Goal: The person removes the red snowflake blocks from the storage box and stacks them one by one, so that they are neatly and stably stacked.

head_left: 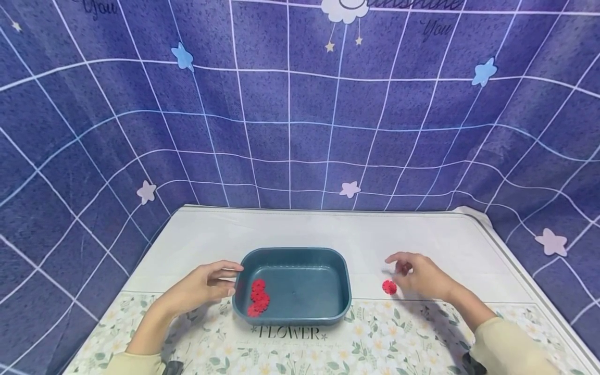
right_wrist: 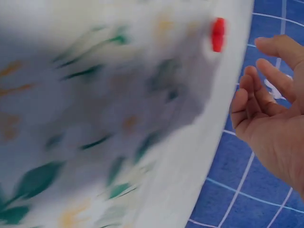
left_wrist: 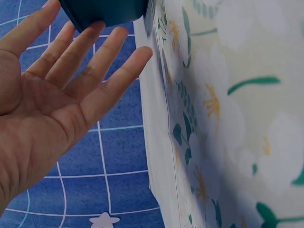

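Observation:
A dark teal rectangular basin (head_left: 300,294) stands on the table, with several small red scalloped round pieces (head_left: 260,301) lying along its left inside. My left hand (head_left: 211,284) is at the basin's left wall, fingers extended; in the left wrist view its fingertips (left_wrist: 97,26) meet the basin's outside (left_wrist: 109,10). One more red round piece (head_left: 389,287) lies on the table right of the basin. Just beside it hovers my right hand (head_left: 419,275), fingers loosely bent and holding nothing. The right wrist view shows that hand (right_wrist: 275,114) apart from the red piece (right_wrist: 218,34).
A floral mat (head_left: 389,333) printed with FLOWER covers the table's front part, and the white tabletop (head_left: 290,226) extends behind it. A purple-blue curtain (head_left: 309,140) with a grid and stars hangs around the back and sides.

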`<state>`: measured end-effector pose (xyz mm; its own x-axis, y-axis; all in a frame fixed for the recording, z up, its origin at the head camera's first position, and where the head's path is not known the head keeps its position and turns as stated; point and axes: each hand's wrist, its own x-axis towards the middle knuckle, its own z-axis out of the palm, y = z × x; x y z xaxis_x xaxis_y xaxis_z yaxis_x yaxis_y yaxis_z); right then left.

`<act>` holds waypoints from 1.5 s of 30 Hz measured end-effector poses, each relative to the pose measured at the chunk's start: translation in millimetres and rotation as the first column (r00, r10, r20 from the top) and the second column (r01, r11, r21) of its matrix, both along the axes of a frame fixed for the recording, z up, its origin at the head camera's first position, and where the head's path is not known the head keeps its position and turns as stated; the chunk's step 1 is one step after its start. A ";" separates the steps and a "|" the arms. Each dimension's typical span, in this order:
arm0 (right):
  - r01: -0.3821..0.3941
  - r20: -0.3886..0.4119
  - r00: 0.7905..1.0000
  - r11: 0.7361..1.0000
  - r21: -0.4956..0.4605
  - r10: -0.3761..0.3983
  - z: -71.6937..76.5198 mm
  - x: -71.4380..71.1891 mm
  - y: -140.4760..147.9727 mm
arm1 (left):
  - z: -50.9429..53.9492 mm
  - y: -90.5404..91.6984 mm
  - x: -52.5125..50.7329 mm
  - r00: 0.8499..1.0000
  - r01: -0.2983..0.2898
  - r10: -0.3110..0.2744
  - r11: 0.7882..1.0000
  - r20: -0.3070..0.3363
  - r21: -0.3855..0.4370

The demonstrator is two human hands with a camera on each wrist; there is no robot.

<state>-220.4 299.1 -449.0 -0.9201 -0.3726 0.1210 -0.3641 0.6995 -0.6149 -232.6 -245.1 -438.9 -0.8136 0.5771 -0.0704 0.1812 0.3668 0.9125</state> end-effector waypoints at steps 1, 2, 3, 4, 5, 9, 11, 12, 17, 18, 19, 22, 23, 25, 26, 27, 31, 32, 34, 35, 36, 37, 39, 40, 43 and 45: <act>0.004 -0.016 1.000 1.000 -0.022 -0.005 3.9 -2.3 -1.7 | -0.6 -0.3 0.0 1.000 -0.002 0.002 1.000 0.000 -0.004; 0.009 -0.026 1.000 0.999 -0.048 -0.011 8.1 -4.4 -4.3 | -1.0 -0.6 -0.1 1.000 -0.004 0.004 1.000 0.002 -0.011; 0.015 -0.024 1.000 0.997 -0.079 -0.017 12.4 -6.7 -7.5 | -1.5 -0.9 -0.1 1.000 -0.006 0.006 1.000 0.004 -0.016; 0.010 -0.022 1.000 0.994 -0.109 -0.012 16.5 -8.8 -10.8 | -2.1 -1.4 -0.3 1.000 -0.004 0.004 1.000 0.001 -0.021; 0.007 -0.014 1.000 0.990 -0.138 -0.009 20.0 -11.0 -14.6 | -2.4 -1.6 -0.3 1.000 -0.007 0.007 1.000 0.004 -0.023; -0.013 0.043 0.999 0.971 -0.240 0.024 30.5 -18.7 -33.2 | -2.9 -2.2 -0.2 1.000 -0.006 0.006 0.999 0.003 -0.032; -0.026 0.053 0.998 0.962 -0.271 0.042 33.9 -21.3 -44.2 | -3.0 -1.9 -0.3 1.000 -0.008 0.008 0.999 0.002 -0.031; -0.032 0.056 0.997 0.958 -0.286 0.050 35.0 -22.4 -49.9 | -3.0 -1.5 -0.3 1.000 -0.005 0.005 1.000 -0.001 -0.030; -0.069 0.082 0.992 0.944 -0.323 0.100 36.5 -25.5 -77.8 | -4.1 -0.3 -1.6 1.000 -0.002 0.002 1.000 0.000 -0.024; -0.080 0.087 0.990 0.942 -0.327 0.114 36.5 -25.9 -83.2 | -4.0 -0.4 -1.7 1.000 -0.002 0.002 1.000 0.001 -0.025; -0.090 0.089 0.988 0.942 -0.325 0.125 36.6 -26.7 -88.8 | -4.1 -0.6 -1.7 1.000 -0.006 0.006 1.000 0.005 -0.027; -0.120 0.086 0.984 0.935 -0.334 0.157 37.7 -29.3 -106.0 | -3.0 -1.0 -1.4 1.000 -0.010 0.010 0.999 0.008 -0.031; -0.130 0.087 0.982 0.930 -0.343 0.169 38.4 -29.9 -111.6 | -2.5 -1.0 -1.2 1.000 -0.012 0.013 0.999 0.009 -0.032; -0.150 0.095 0.976 0.921 -0.359 0.196 40.3 -30.7 -122.5 | -1.5 -0.9 -0.9 1.000 -0.013 0.014 1.000 0.009 -0.028; -0.159 0.105 0.972 0.914 -0.373 0.212 41.3 -30.6 -127.6 | -1.1 -0.8 -0.8 1.000 -0.011 0.011 1.000 0.007 -0.026; -0.168 0.118 0.966 0.907 -0.387 0.229 41.9 -30.5 -132.7 | -0.7 -0.6 -0.6 1.000 -0.008 0.008 1.000 0.006 -0.022; -0.197 0.150 0.948 0.887 -0.417 0.281 43.1 -30.7 -152.9 | -0.1 -0.7 0.0 1.000 -0.002 0.002 1.000 0.000 -0.021; -0.204 0.153 0.944 0.883 -0.422 0.292 42.6 -31.3 -157.9 | -0.2 -0.8 0.1 1.000 -0.005 0.005 1.000 0.001 -0.023; -0.217 0.161 0.936 0.875 -0.432 0.312 41.1 -33.0 -167.6 | -0.6 -1.5 -0.1 1.000 -0.011 0.012 0.999 0.002 -0.030; -0.224 0.161 0.933 0.871 -0.437 0.321 40.2 -33.9 -172.0 | -0.8 -1.8 -0.4 1.000 -0.014 0.014 0.999 0.001 -0.033; -0.230 0.164 0.930 0.868 -0.440 0.330 38.7 -35.2 -176.2 | -1.3 -2.0 -0.7 1.000 -0.017 0.017 0.999 0.000 -0.037; -0.236 0.165 0.927 0.865 -0.442 0.337 37.2 -36.3 -180.3 | -1.6 -2.3 -1.0 1.000 -0.016 0.016 0.999 -0.004 -0.040; -0.245 0.175 0.919 0.860 -0.448 0.353 34.1 -38.2 -187.6 | -2.6 -2.5 -1.8 1.000 -0.013 0.013 0.999 -0.010 -0.044; -0.245 0.181 0.917 0.859 -0.450 0.357 32.5 -38.9 -191.1 | -3.0 -2.5 -2.2 1.000 -0.013 0.012 0.999 -0.013 -0.048; -0.243 0.206 0.908 0.859 -0.451 0.365 28.6 -39.7 -200.5 | -3.7 -2.5 -2.8 1.000 -0.011 0.010 0.999 -0.015 -0.049; -0.235 0.230 0.901 0.859 -0.454 0.369 26.3 -39.7 -206.4 | -3.3 -2.5 -2.5 1.000 -0.009 0.008 0.999 -0.016 -0.050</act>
